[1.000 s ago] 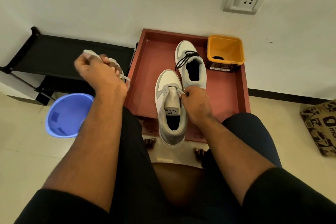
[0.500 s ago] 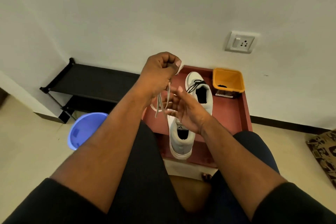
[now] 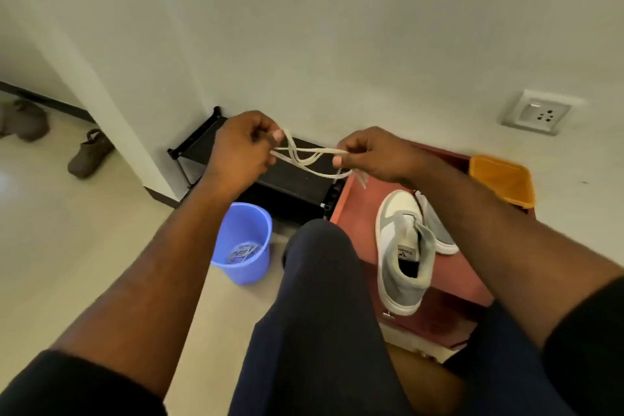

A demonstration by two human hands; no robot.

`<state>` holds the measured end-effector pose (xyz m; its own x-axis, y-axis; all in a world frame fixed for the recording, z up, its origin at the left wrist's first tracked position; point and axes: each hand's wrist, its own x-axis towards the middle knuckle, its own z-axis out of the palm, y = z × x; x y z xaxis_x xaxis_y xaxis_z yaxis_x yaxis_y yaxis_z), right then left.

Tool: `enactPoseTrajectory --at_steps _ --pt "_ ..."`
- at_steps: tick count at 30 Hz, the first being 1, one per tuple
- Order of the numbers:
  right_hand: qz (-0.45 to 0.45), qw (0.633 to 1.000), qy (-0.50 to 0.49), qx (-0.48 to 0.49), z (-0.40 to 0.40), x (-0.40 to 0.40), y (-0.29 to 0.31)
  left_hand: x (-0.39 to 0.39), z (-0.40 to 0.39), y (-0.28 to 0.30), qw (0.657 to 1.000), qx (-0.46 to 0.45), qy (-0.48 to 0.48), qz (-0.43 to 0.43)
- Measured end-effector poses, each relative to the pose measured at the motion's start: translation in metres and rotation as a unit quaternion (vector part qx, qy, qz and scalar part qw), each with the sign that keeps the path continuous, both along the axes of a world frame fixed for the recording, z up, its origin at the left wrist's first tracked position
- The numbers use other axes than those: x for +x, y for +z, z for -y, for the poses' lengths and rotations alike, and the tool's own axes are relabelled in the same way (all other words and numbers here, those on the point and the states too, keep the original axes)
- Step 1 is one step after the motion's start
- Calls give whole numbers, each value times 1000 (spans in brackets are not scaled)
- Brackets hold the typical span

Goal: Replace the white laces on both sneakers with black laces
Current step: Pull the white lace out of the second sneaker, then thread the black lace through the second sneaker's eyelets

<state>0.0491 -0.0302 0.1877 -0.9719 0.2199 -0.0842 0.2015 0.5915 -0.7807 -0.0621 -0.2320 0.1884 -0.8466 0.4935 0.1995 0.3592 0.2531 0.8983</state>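
**White lace held up between two hands above the shoe tray**

At far left, beyond a wall corner, a pair of brown shoes (image 3: 89, 154) sits on the floor, with a further one cut off by the frame edge. A blue bucket (image 3: 243, 243) stands on the floor tiles just in front of a low black rack (image 3: 290, 179); something pale and tangled lies at its bottom, too blurred to identify. Above the rack, the person's left hand (image 3: 241, 149) pinches one end of a bundle of white lace (image 3: 310, 159), its fingers curled round the strands. The lace runs in several loose loops across to the right hand (image 3: 368, 154), which grips the other end, short tails hanging below it. Both hands are raised clear of the shoes. Below the right forearm, a grey-and-white sneaker (image 3: 403, 250) lies on the red tray-like surface (image 3: 354, 209), its eyelets bare as far as they show. A second sneaker (image 3: 439, 230) beside it is mostly hidden by the arm, so its lacing cannot be made out. An orange tub (image 3: 503, 179) stands at the tray's far right corner, its contents out of sight. A wall socket (image 3: 538, 115) sits above.
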Motion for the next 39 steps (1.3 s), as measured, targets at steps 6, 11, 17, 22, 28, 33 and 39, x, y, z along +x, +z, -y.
enactPoseTrajectory --at_steps 6,11,17,22,28,33,39 --pt "61 983 84 150 28 -88 19 -71 55 -26 992 -77 80 -57" --pt "57 985 90 136 69 -162 -10 -124 88 -76 993 -60 105 6" --pt "48 994 22 95 105 -221 -74 -168 114 -143 987 -104 121 1" --pt "37 993 -21 113 128 -253 -132 -196 121 -186 978 -189 84 16" --pt "78 987 -28 136 118 -256 -181 -208 116 -223 948 -311 57 -27" --pt "103 982 -45 152 98 -238 -184 -198 86 -228 943 -331 20 -31" --pt "96 977 -83 170 59 -214 -157 -167 24 -195 942 -330 -28 -51"
